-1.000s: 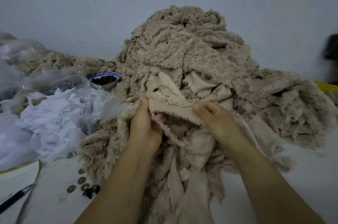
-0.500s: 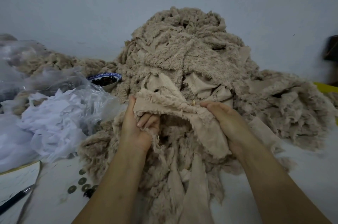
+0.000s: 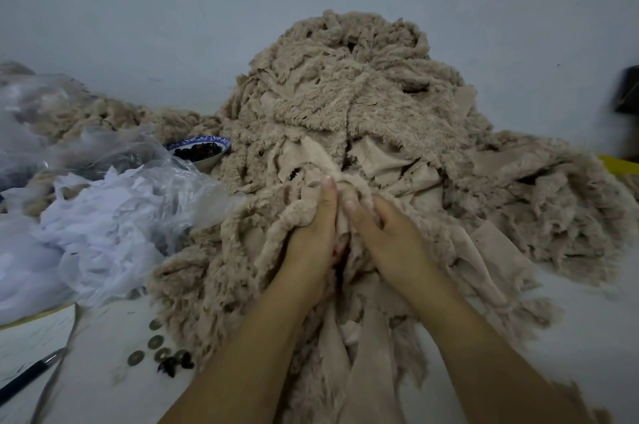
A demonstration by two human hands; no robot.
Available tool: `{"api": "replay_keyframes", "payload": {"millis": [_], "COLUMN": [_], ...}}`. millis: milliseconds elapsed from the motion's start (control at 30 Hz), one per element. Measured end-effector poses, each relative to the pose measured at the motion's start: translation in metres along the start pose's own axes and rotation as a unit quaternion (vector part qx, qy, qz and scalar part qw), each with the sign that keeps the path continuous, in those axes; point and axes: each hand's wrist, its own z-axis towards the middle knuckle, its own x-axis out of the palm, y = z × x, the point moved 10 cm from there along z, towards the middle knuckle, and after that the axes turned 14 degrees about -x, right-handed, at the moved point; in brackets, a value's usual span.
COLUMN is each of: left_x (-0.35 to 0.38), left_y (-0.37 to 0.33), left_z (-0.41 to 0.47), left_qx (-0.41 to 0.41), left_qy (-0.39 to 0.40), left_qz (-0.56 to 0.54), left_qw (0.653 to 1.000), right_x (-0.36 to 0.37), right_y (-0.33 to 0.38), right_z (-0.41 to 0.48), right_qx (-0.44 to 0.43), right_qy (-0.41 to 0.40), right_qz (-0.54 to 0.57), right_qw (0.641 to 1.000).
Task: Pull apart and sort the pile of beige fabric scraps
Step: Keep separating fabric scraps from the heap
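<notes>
- left hand grips the fuzzy scrap, fingers wrapped in
- right hand pinches it too; hands were spread a moment ago, now side by side, so it's bunched up
- pile right behind, barely dented

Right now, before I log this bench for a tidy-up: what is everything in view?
pile of beige fabric scraps: one big heap, beige, centre, against the wall
bowl: one, blue-and-white, dark contents, left of the pile
plastic bag: clear, crumpled, far left
white scraps: a loose heap, left, by the bag
coins: at least four, bronze, on the table front left
pen: one, dark, lower left corner
paper: white, under the pen
table: one, white
yellow item: one, right edge, mostly hidden
dark object: one, blurred, right edge
left hand: grips a scrap at the pile's front
right hand: grips the scrap beside it
</notes>
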Motion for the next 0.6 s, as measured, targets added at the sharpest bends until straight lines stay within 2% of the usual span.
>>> {"api": "replay_keyframes", "payload": {"millis": [67, 167, 200, 267, 300, 333, 400, 433, 500, 600], "left_x": [-0.005, -0.008, -0.009, -0.007, -0.002, 0.006, 0.027, 0.034, 0.035, 0.025], "left_y": [-0.006, -0.025, -0.028, -0.035, -0.033, -0.026, -0.005, 0.001, 0.001, -0.008], "left_z": [0.002, 0.003, 0.003, 0.001, -0.001, -0.004, -0.007, -0.006, 0.001, 0.009], "left_qx": [0.018, 0.072, 0.074, 0.073, 0.065, 0.053, 0.027, 0.015, -0.006, -0.010], "left_qy": [-0.021, 0.011, 0.050, 0.180, 0.233, 0.258, 0.256, 0.239, 0.202, 0.202], "left_qz": [0.014, -0.034, -0.088, -0.170, -0.152, -0.086, 0.071, 0.094, 0.036, -0.068], "left_qw": [1.000, 0.997, 0.992, 0.966, 0.958, 0.961, 0.964, 0.966, 0.979, 0.977], "right_x": [-0.016, -0.048, -0.060, -0.075, -0.076, -0.070, -0.052, -0.041, -0.025, -0.018], "right_y": [-0.006, -0.026, -0.032, -0.040, -0.043, -0.041, -0.038, -0.034, -0.025, -0.024], "right_z": [0.001, 0.000, -0.002, -0.002, -0.002, -0.001, 0.003, 0.005, 0.006, 0.004], "right_qx": [0.015, 0.085, 0.100, 0.111, 0.118, 0.122, 0.116, 0.110, 0.091, 0.093], "right_qy": [-0.065, -0.176, -0.224, -0.287, -0.287, -0.268, -0.204, -0.163, -0.089, -0.049], "right_qz": [-0.005, 0.051, 0.100, 0.199, 0.229, 0.251, 0.293, 0.309, 0.320, 0.304], "right_qw": [0.998, 0.979, 0.964, 0.930, 0.923, 0.922, 0.927, 0.931, 0.939, 0.947]}}
